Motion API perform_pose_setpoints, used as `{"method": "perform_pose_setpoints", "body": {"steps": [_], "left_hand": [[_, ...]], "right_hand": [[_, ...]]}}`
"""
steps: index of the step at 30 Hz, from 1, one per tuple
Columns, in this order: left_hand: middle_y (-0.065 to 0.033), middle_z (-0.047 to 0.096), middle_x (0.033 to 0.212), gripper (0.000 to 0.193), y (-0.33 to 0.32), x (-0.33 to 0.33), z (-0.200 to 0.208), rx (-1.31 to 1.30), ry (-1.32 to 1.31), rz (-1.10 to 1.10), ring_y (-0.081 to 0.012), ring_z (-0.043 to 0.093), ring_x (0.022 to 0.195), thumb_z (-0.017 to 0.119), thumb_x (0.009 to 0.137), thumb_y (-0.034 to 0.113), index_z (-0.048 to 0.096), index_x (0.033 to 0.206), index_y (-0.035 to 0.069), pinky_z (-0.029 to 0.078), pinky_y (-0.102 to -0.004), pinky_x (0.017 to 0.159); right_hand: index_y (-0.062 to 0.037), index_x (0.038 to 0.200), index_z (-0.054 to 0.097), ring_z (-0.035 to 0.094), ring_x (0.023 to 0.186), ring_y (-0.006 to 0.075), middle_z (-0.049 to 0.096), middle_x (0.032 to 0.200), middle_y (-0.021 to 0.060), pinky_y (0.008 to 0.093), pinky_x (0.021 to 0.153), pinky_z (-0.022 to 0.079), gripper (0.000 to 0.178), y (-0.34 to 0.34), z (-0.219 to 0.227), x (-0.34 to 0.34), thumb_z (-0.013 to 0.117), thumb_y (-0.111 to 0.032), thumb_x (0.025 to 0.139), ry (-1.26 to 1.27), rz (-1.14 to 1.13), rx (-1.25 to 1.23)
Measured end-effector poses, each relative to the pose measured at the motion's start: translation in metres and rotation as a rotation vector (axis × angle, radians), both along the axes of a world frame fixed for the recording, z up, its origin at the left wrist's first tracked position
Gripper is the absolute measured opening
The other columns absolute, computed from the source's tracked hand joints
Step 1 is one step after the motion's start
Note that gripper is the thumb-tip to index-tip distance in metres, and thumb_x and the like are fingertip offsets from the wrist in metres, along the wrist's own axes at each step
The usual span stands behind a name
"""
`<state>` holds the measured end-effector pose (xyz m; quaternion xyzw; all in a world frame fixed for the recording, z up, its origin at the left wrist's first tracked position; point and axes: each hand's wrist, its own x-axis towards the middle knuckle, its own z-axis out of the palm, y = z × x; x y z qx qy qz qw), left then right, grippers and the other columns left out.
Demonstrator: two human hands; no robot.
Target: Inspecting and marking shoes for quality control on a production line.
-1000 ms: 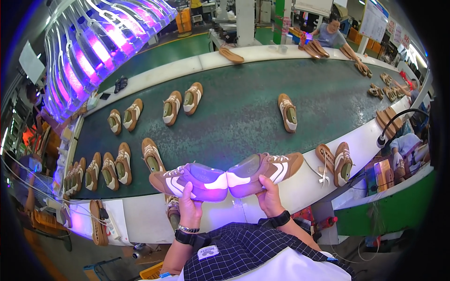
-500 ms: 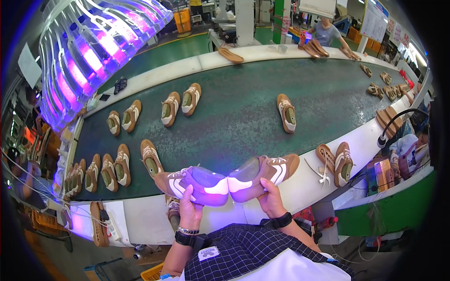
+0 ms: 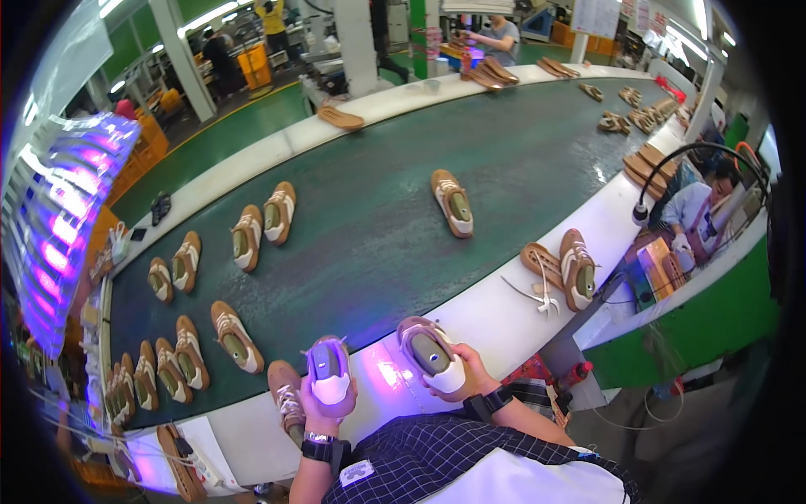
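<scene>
My left hand (image 3: 317, 413) grips a brown sneaker (image 3: 329, 376) with a white heel patch, its opening facing up. Closed around the heel side of a matching sneaker (image 3: 431, 357) is my right hand (image 3: 475, 375). Both shoes hang apart over the white ledge (image 3: 378, 403), with shoe-shaped inserts showing in their openings. Purple light falls on them and on the ledge between. Just left of my left hand, another brown sneaker (image 3: 287, 388) lies at the ledge, partly hidden by that hand.
Several sneakers stand on the green conveyor belt (image 3: 353, 235), mostly at left; a lone sneaker (image 3: 452, 204) is mid-belt. On the right ledge lie a loose sole (image 3: 537, 259), a hammer-like tool (image 3: 541, 299) and a sneaker (image 3: 578, 273). A purple-lit lamp (image 3: 63, 223) hangs left. Co-workers sit beyond.
The two held sneakers were heel to heel; now they are apart and tilted with their openings up. My view has turned, and the lamp sits farther left.
</scene>
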<state>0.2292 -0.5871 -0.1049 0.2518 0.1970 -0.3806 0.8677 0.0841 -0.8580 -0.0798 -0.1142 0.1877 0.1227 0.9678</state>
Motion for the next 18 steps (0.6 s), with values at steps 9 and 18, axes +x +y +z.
{"method": "perform_pose_setpoints", "body": {"steps": [9,18], "left_hand": [[-0.0105,0.056,0.099,0.057,-0.003,-0.028,0.023,0.087,-0.132,0.157,-0.0279,0.055,0.063,0.04,0.085,0.057,0.045,0.122,0.013,0.045,-0.0363,0.049],[-0.0105,0.055,0.094,0.056,-0.004,-0.038,0.014,0.151,0.044,0.196,-0.0256,0.055,0.071,0.036,0.087,0.054,0.044,0.125,0.014,0.045,-0.0352,0.053]], "right_hand": [[-0.0034,0.128,0.044,0.059,0.09,0.0368,0.056,0.11,0.0207,0.047,0.07,0.051,0.056,-0.01,-0.011,-0.01,0.041,-0.04,0.086,-0.057,0.014,0.032],[-0.0039,0.13,0.042,0.059,0.095,0.039,0.055,0.115,0.0218,0.0509,0.074,0.051,0.054,-0.018,-0.019,-0.012,0.043,-0.037,0.087,-0.022,0.017,0.09]]}}
